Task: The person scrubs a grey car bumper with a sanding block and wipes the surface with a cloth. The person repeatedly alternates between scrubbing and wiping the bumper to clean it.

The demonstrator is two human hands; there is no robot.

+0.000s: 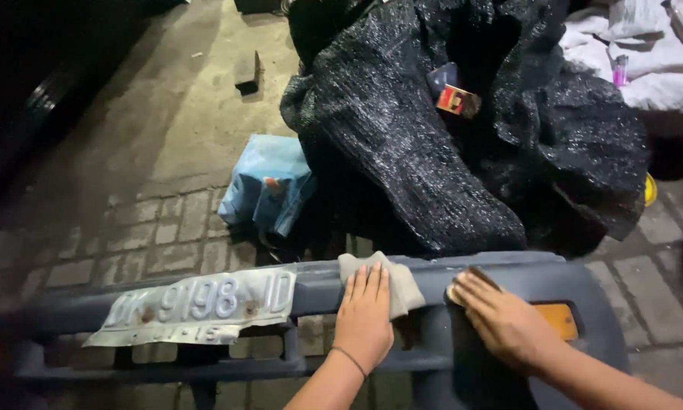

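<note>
Two bare hands are at work here, both pressed down on one grey car bumper (311, 288) that lies lengthwise across the brick paving (159, 228); the left hand (364, 319) lies flat, fingers together and stretched forward, on one pale folded cloth (402, 285) draped over the bumper's top edge; a thin dark band circles that wrist. The right hand (504, 323) is spread palm-down over one small brownish pad (474, 282) (sanding block or sponge, I cannot tell which), its grip closed loosely over the pad rather than clenched, with only the pad's far edge showing past the fingertips.

The bumper itself is dull blue-grey, scuffed and dusty, with open slots along its lower half; one bent, pale number plate (205, 307) hangs on its front to the left, held by two rusty bolts, its lower edge curling away; one orange marker lamp (558, 319) sits in the bumper just beside the right hand.

Behind the bumper lies one big heap of black mesh netting (402, 144), glinting in the light; one small red and gold box (457, 100) rests in a fold on top of it; one light blue bag (269, 186) stands on the paving against the heap's left side. One white sack (645, 53) shows at the top right corner, and one small dark block (246, 72) sits alone on the concrete further back.
</note>
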